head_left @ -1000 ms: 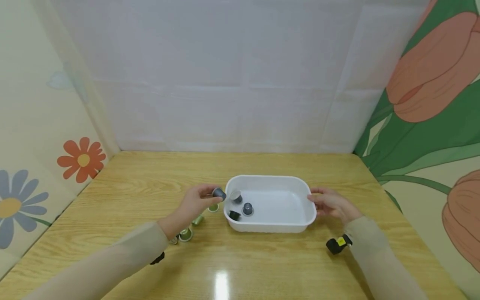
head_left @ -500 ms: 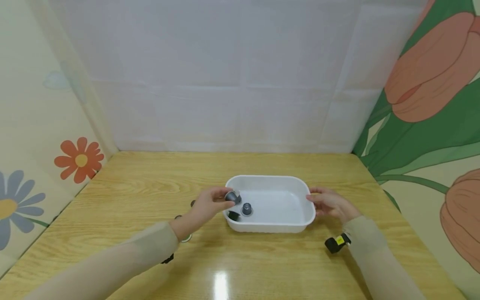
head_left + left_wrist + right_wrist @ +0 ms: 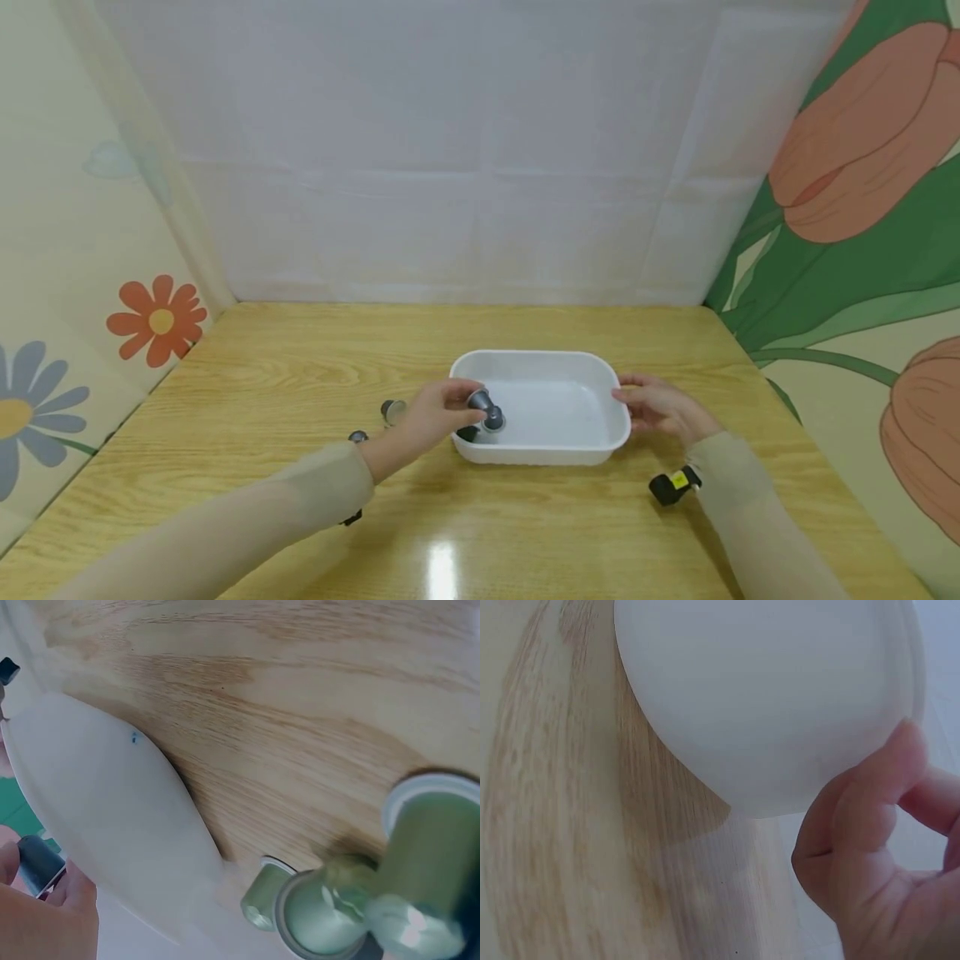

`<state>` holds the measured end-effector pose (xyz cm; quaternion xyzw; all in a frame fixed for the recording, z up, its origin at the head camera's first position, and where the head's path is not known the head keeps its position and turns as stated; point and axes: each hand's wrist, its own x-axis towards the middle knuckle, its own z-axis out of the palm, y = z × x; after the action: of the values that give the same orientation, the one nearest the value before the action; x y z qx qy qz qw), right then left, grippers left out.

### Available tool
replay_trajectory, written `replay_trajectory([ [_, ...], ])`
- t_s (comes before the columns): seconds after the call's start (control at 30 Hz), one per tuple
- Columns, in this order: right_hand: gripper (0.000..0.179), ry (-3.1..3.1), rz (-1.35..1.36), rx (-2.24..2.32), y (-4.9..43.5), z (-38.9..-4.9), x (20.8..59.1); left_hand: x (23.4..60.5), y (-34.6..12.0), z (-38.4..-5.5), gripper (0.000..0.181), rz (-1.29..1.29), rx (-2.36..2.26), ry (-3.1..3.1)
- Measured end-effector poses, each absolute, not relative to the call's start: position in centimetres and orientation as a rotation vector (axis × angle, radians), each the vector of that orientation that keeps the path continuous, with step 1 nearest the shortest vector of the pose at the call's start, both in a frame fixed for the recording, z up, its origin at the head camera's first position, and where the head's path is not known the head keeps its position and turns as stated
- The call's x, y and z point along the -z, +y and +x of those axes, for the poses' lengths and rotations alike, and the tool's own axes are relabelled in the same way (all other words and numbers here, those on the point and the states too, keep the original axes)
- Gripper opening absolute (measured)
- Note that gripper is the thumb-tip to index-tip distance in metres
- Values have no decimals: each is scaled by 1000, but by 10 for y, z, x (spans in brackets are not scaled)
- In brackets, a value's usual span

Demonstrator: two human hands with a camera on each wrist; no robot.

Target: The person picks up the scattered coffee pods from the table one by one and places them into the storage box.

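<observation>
Left hand (image 3: 429, 417) pinches a grey capsule (image 3: 479, 401) over the left end of a white tray (image 3: 562, 410).
The right hand (image 3: 666, 408), thumb and fingers closed on the right rim, seemingly steadies it. A standing dark capsule (image 3: 493, 418) crowds the left fingers; the tray floor's free room lies right. Green capsules (image 3: 319, 913) sit on the table (image 3: 292, 358), left of the tray.

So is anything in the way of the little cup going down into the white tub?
Maybe a bit: dark capsules sit in the tub, right by the held capsule. Nothing visible blocks the tub's floor farther right.
</observation>
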<state>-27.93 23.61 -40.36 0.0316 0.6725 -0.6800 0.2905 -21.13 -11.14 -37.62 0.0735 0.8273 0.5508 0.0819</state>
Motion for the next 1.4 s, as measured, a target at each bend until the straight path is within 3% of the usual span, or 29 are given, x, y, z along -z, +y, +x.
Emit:
replay_trajectory([
  [0.47,15,1746,51,1859,233,-275,400,384,-91,-217,40,346,-1625,2437],
  [0.97,21,1752,55,1856,233,-279,403,389,-85,-222,38,411,-1511,2463],
  [1.4,13,1741,63,1884,234,-278,405,379,-120,-214,35,374,-1646,2430],
])
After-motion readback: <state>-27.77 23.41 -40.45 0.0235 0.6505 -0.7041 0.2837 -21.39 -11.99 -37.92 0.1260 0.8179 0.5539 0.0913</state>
